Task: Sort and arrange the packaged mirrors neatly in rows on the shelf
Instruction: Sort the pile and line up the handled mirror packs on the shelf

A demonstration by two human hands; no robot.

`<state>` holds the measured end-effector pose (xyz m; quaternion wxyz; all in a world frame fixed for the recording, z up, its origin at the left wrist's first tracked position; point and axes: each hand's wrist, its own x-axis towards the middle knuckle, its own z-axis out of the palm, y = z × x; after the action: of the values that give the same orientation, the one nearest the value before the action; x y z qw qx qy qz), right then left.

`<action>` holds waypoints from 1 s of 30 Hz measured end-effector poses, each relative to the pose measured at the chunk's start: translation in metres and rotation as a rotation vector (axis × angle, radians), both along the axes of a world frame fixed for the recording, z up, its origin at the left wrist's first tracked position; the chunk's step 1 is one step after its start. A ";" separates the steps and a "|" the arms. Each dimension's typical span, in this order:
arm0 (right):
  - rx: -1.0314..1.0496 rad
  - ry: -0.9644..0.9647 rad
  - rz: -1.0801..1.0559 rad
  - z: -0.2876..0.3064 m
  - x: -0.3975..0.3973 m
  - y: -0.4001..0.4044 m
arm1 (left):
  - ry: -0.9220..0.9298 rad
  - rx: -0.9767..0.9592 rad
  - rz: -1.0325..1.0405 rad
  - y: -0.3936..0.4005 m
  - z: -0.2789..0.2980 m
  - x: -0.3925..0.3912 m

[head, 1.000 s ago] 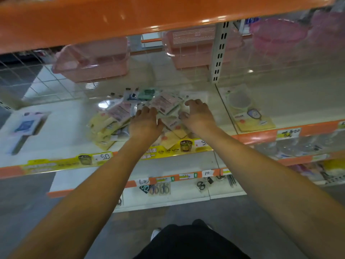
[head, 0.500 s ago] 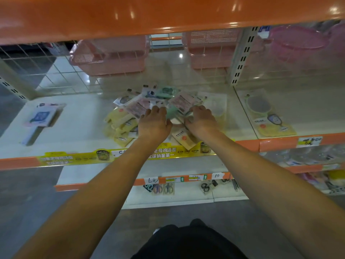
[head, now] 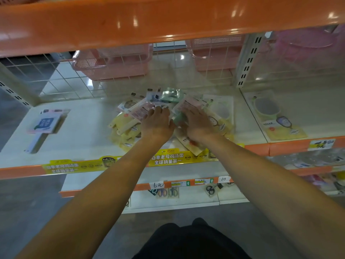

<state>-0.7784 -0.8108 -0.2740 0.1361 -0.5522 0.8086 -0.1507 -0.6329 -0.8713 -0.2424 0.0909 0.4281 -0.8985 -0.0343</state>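
Both forearms bare from the frame edge to the wrists; no sleeves visible. No watch, bracelet, rings or gloves on left hand (head: 158, 124) or right hand (head: 197, 126). Fingernails too blurred to judge. Lower frame centre: dark, near-black garment (head: 190, 242), plain, no visible print; its type cannot be told.

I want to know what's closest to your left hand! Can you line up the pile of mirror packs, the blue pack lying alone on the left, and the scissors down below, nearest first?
1. Pile of mirror packs: the left hand rests on it, mid-shelf.
2. Scissors: on the lower shelf, below the hand.
3. Blue pack: alone at the shelf's far left.
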 end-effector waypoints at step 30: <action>0.042 0.010 -0.393 0.018 -0.011 0.021 | 0.007 -0.006 -0.019 0.017 -0.001 -0.019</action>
<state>-0.7898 -0.7899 -0.2557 0.1114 -0.3815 0.9045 -0.1546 -0.6523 -0.8538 -0.2435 0.0950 0.4190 -0.9024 -0.0337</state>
